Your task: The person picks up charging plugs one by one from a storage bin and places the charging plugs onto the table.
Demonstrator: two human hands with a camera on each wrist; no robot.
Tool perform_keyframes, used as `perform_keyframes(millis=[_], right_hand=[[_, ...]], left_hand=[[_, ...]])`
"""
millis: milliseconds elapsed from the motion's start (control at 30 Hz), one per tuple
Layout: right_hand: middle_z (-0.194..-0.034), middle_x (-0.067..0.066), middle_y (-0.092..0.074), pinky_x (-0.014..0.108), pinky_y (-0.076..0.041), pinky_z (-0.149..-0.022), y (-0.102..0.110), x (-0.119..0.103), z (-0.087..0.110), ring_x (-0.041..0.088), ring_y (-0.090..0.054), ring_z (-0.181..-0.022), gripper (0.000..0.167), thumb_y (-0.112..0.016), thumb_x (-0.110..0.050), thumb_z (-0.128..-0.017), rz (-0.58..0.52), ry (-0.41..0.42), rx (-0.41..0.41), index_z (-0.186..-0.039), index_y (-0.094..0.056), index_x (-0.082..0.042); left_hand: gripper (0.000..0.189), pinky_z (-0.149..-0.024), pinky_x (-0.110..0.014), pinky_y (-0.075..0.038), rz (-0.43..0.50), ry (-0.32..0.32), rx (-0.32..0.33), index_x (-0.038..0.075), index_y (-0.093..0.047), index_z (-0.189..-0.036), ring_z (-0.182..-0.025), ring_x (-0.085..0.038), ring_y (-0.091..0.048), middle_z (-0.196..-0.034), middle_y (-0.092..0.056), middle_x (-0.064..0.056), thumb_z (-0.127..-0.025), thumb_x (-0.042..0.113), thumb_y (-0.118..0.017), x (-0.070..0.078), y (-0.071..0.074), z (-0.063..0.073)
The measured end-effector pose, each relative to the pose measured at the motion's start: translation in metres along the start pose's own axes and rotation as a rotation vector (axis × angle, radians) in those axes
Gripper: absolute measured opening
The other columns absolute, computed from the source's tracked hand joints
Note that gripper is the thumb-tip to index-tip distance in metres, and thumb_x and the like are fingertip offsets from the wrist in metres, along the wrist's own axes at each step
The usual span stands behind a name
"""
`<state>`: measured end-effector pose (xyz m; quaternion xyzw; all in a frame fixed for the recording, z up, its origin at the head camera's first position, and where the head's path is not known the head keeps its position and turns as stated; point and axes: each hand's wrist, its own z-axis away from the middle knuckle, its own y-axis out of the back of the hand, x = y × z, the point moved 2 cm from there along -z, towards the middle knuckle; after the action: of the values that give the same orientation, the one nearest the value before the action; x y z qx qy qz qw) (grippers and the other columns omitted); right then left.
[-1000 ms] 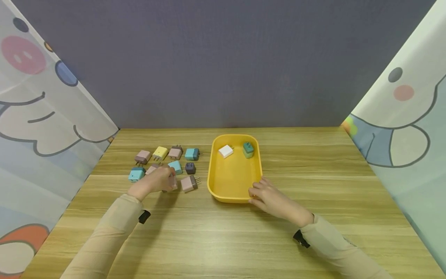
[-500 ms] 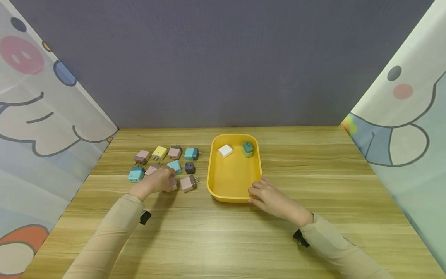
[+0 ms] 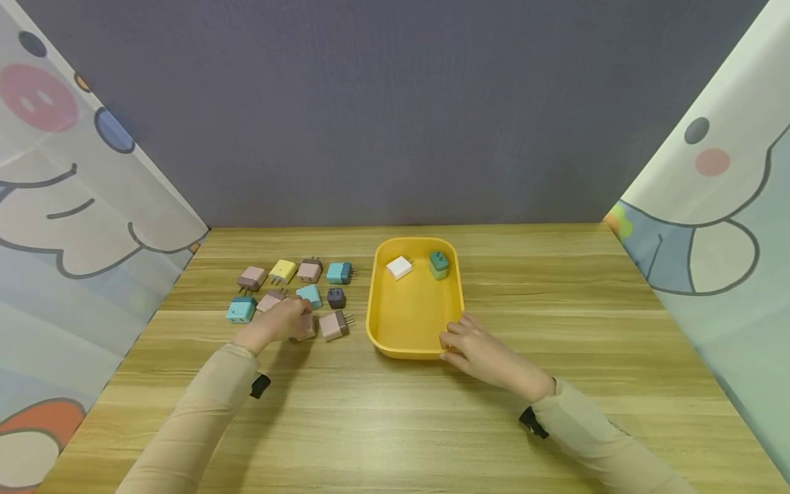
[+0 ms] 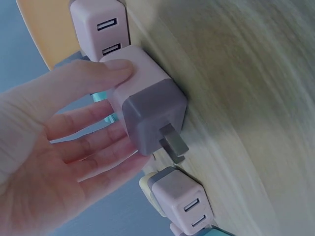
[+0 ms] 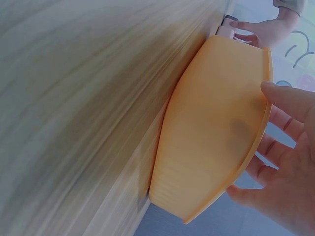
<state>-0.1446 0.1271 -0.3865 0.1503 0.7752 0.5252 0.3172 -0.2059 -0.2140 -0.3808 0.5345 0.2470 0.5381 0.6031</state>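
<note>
My left hand (image 3: 280, 321) is at the near side of a group of charger plugs on the table. It pinches a pink charger plug with a dark brownish-grey prong end (image 4: 152, 93), thumb on one side and fingers on the other. Its two prongs point away from the palm in the left wrist view. Right of it lies another pink and grey charger plug (image 3: 334, 326). My right hand (image 3: 478, 350) grips the near right corner rim of a yellow plastic bin (image 3: 370, 302), thumb outside and fingers over the rim. Inside the bin lie a white charger (image 3: 400, 267) and a green charger (image 3: 439, 265).
Behind and around the left hand lie a yellow charger (image 3: 283, 271), a teal charger (image 3: 339, 272), a light-blue charger (image 3: 310, 296), a small dark charger (image 3: 336, 298), another teal charger (image 3: 241, 309) and several pink ones. A dark wall panel (image 3: 395, 116) closes off the back.
My left hand shifts very slightly to the right at the pink charger plug. The right hand, the bin and the other chargers stay where they were.
</note>
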Motion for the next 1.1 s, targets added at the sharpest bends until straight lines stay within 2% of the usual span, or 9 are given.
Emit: perform_keyframes(millis=[267,567,667,833,900,1000,1100], right_hand=[[-0.073,-0.009,-0.040,0.051,-0.025,-0.099,0.001,0.000,0.000,0.010,-0.038,-0.072,0.014,-0.061,-0.018,-0.083,-0.007,-0.019,-0.025,-0.076,-0.049,-0.015],[-0.074,-0.009,-0.043,0.051,-0.025,-0.099,0.000,0.000,0.001,0.009,-0.041,-0.073,0.014,-0.061,-0.018,-0.083,-0.010,-0.020,-0.016,-0.075,-0.049,-0.016],[-0.075,-0.008,-0.044,0.052,-0.025,-0.099,0.000,0.001,0.001,0.010,-0.042,-0.075,0.014,-0.062,-0.018,-0.082,-0.010,-0.016,-0.009,-0.075,-0.049,-0.016],[-0.073,-0.009,-0.041,0.051,-0.025,-0.099,-0.001,0.001,0.001,0.009,-0.040,-0.073,0.014,-0.061,-0.018,-0.083,-0.013,-0.020,-0.018,-0.075,-0.049,-0.017],[-0.073,-0.010,-0.040,0.051,-0.025,-0.099,0.000,0.001,0.001,0.008,-0.039,-0.071,0.014,-0.061,-0.018,-0.083,-0.015,-0.023,-0.020,-0.075,-0.049,-0.017],[-0.072,-0.010,-0.039,0.051,-0.025,-0.099,0.000,0.000,0.001,0.007,-0.038,-0.070,0.015,-0.062,-0.018,-0.082,-0.014,-0.015,-0.011,-0.075,-0.049,-0.017],[-0.072,-0.010,-0.039,0.051,-0.026,-0.099,0.000,0.000,0.001,0.007,-0.038,-0.069,0.014,-0.062,-0.017,-0.082,-0.016,-0.012,-0.009,-0.075,-0.049,-0.017]], left_hand=[[0.044,-0.072,-0.039,-0.047,0.008,0.015,0.009,-0.010,-0.054,-0.109,-0.091,-0.032,-0.055,-0.104,-0.056,-0.023,-0.069,0.002,-0.070,-0.001,0.000,0.000],[0.044,-0.074,-0.039,-0.047,0.026,0.044,0.005,-0.009,-0.053,-0.109,-0.093,-0.034,-0.054,-0.105,-0.055,-0.024,-0.070,0.001,-0.070,0.001,0.000,0.000],[0.042,-0.074,-0.039,-0.047,0.032,0.054,0.005,-0.009,-0.053,-0.111,-0.094,-0.033,-0.054,-0.107,-0.055,-0.024,-0.073,0.001,-0.067,0.001,0.000,0.001],[0.035,-0.072,-0.038,-0.046,0.075,0.064,0.008,-0.007,-0.050,-0.115,-0.085,-0.026,-0.054,-0.109,-0.054,-0.023,-0.082,0.004,-0.054,0.002,0.000,0.003],[0.033,-0.075,-0.041,-0.046,0.079,0.049,0.018,-0.008,-0.050,-0.116,-0.089,-0.030,-0.055,-0.111,-0.052,-0.025,-0.085,0.003,-0.050,0.003,0.001,0.004],[0.034,-0.082,-0.044,-0.044,0.058,0.016,0.044,-0.008,-0.051,-0.116,-0.101,-0.036,-0.052,-0.115,-0.051,-0.025,-0.083,0.000,-0.052,0.007,0.003,0.005],[0.032,-0.079,-0.041,-0.046,0.040,-0.032,0.076,-0.008,-0.053,-0.112,-0.098,-0.036,-0.053,-0.112,-0.053,-0.024,-0.081,-0.001,-0.057,0.013,0.005,0.004]])
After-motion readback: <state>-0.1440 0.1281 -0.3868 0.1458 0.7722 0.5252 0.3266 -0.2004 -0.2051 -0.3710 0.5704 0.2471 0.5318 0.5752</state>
